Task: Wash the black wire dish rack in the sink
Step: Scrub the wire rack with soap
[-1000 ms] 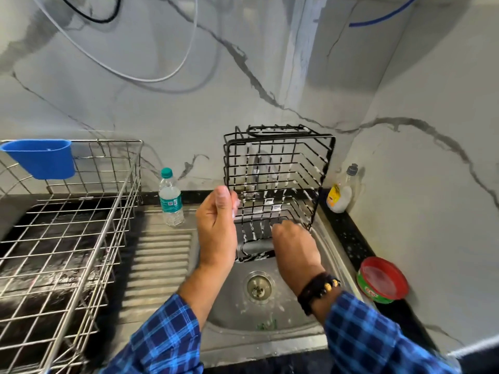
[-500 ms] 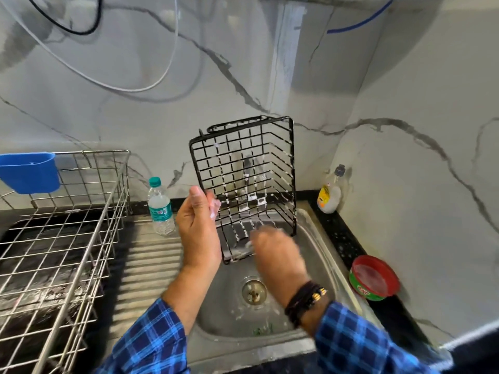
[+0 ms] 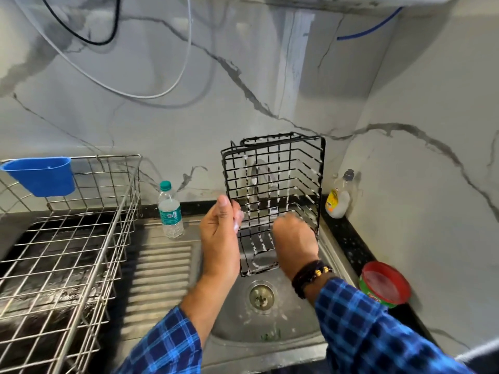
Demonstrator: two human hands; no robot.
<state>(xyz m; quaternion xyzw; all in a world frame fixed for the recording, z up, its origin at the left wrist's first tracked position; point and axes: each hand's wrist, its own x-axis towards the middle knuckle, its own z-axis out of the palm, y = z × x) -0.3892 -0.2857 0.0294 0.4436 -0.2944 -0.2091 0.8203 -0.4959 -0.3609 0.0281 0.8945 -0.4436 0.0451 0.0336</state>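
In the head view, we hold the black wire dish rack (image 3: 272, 190) on end over the sink (image 3: 270, 336), with foam streaking its wires. Our left hand (image 3: 220, 238) has its grip clamped on the rack's left edge. Our right hand (image 3: 294, 238) reaches inside the rack near its bottom; it is blurred, so we cannot tell its grip. A water bottle (image 3: 170, 211) stands to the left, and a soap bottle (image 3: 339, 201) stands on the desk to the right.

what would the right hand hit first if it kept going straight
Probably the soapy wires of the black wire rack, which the right hand reaches into; blur leaves depth unclear.
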